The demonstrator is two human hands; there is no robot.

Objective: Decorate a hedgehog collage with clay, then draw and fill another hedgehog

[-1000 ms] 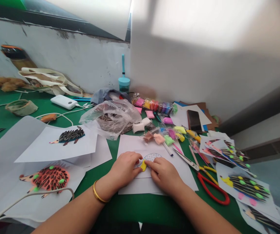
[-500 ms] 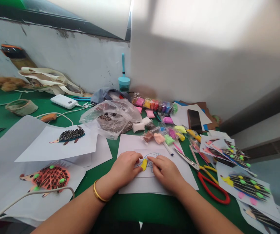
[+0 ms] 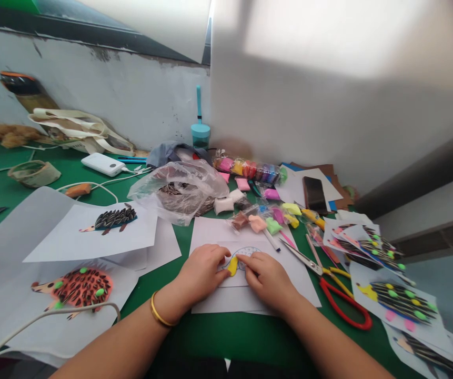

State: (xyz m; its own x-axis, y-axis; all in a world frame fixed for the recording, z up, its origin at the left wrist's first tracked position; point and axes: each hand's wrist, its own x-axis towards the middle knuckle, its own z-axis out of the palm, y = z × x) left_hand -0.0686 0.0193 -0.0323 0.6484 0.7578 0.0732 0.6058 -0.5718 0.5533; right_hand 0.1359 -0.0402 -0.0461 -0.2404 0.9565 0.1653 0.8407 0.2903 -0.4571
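On the white paper (image 3: 210,300) is a hedgehog outline (image 3: 252,251) drawn in blue, with small marks inside its rounded back. A flat piece of yellow modelling clay (image 3: 232,266) lies on the head end of the drawing. My left hand (image 3: 206,271) is at the clay's left side, thumb and forefinger curled against its edge. From the other side, my right hand (image 3: 268,273) stretches its forefinger to the clay's upper edge; its thumb rests lower on the paper. My hands cover parts of the drawing.
Scissors (image 3: 321,269) with red and yellow handles lie right, near finished hedgehog pictures (image 3: 403,302). Behind the paper are a marker (image 3: 272,240), clay packets (image 3: 258,223) and a plastic bag of seeds (image 3: 182,192). More hedgehog pictures (image 3: 76,287) lie left, crossed by a white cable (image 3: 48,315).
My right forefinger has shifted slightly left, onto the upper edge of the yellow clay. My left hand stays almost where it was.
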